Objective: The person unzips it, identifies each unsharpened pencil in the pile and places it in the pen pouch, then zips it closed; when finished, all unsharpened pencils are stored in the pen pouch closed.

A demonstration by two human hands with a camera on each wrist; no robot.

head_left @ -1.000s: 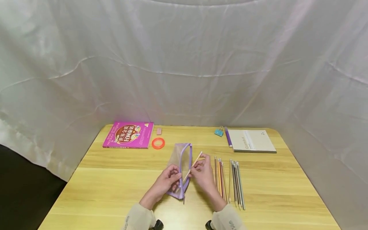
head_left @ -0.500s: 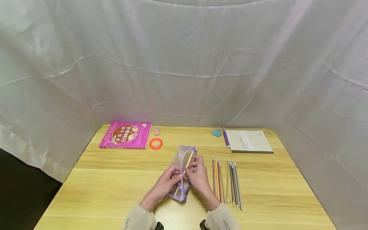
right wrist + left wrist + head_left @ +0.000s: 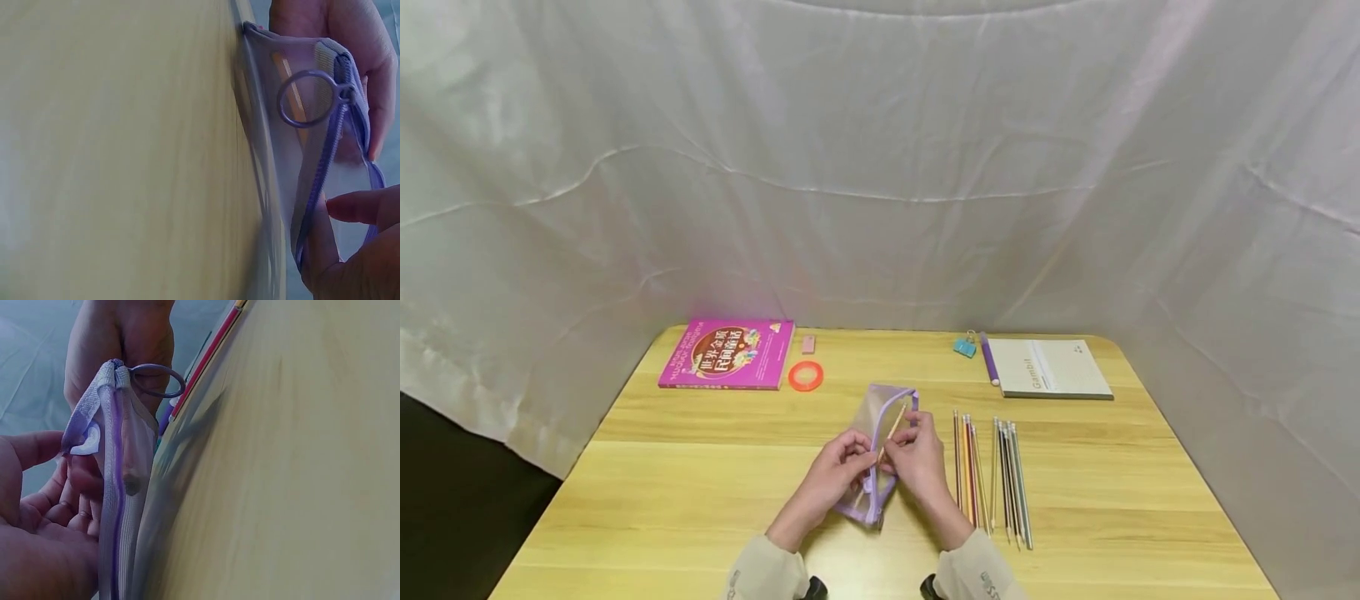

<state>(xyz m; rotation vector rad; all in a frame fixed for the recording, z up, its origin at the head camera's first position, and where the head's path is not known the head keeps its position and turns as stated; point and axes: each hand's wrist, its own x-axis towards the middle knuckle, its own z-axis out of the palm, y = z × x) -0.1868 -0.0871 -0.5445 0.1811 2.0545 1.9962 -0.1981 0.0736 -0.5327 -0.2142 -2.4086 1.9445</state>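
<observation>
A translucent pencil case (image 3: 868, 408) with purple zipped edges stands gaping between the two hands on the table. My left hand (image 3: 835, 471) pinches its near-side edge; in the left wrist view, the thumb and fingers (image 3: 37, 447) meet at a pale fold of the case. From the other side, my right hand (image 3: 917, 458) reaches into the opening and pinches a light wooden pencil (image 3: 895, 422), which lies slanted inside the case. Part of the pencil shows through the mesh in the right wrist view, near the purple zip ring (image 3: 307, 99). Its lower end is partly hidden.
Right of the case lie two groups of pencils (image 3: 967, 467), side by side on the wooden table (image 3: 700, 492). Toward the back are a pink book (image 3: 760, 358), an eraser (image 3: 808, 344), a red tape ring (image 3: 794, 382), a blue binder clip (image 3: 965, 347), a purple pen (image 3: 990, 362) and a notebook (image 3: 1075, 367).
The pencil has gone from slanting out of the case's mouth to lying within it, carried left by my right hand. My left hand keeps its grip on the case edge.
</observation>
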